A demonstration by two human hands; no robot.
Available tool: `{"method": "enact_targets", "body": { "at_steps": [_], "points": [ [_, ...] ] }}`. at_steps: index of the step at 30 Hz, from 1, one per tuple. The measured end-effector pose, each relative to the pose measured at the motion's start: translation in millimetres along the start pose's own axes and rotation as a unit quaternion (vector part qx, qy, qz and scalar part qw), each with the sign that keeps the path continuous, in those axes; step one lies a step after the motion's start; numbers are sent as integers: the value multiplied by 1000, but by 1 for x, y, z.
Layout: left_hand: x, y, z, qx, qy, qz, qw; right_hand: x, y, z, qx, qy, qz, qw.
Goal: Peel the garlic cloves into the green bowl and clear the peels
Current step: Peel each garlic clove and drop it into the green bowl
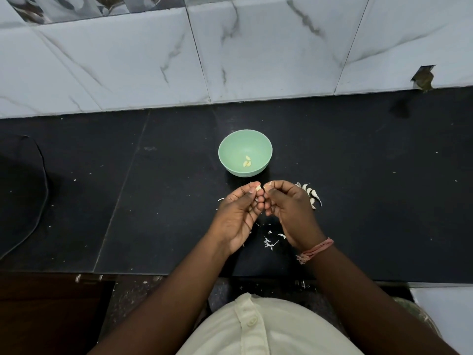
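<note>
The bowl looks like smooth matt plastic. The counter is dark, matt stone, the wall tiles glossy marbled. The peels look papery.

Cream buttoned shirt, bare forearms, pink thread band on right wrist.

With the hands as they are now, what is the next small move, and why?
Probably the left hand should carry its clove forward and drop it into the green bowl. The clove, pinched at the fingertips, looks bare, and the right hand pinches what seems a pulled-off peel. The bowl stands just beyond the hands and already holds peeled cloves.
</note>
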State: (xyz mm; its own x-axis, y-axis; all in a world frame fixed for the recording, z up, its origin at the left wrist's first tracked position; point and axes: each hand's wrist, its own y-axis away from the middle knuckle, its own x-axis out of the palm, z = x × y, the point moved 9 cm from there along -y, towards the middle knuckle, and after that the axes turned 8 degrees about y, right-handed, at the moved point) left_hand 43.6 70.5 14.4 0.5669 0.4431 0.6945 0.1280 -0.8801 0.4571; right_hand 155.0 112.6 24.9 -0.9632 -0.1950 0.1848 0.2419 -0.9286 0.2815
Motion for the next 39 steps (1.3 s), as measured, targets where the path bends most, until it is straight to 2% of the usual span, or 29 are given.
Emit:
{"method": "enact_targets", "body": {
  "at_steps": [8, 13, 19, 29, 39],
  "points": [
    [-8, 3, -7, 26, 11, -11, 1000, -17, 5, 20, -73, 198, -101, 972],
    [-9, 6, -13, 63, -15, -9, 998, -13, 6, 20, -100, 297, -101, 944],
    [-15, 7, -16, 74, 5, -12, 997, 3, 7, 15, -119, 288, -48, 949],
    [-24, 6, -18, 76, 35, -28, 996, 17, 23, 41, -234, 385, -79, 889],
    [-21, 7, -22, 107, -10, -23, 994, 19, 17, 35, -210, 393, -81, 892]
  ]
}}
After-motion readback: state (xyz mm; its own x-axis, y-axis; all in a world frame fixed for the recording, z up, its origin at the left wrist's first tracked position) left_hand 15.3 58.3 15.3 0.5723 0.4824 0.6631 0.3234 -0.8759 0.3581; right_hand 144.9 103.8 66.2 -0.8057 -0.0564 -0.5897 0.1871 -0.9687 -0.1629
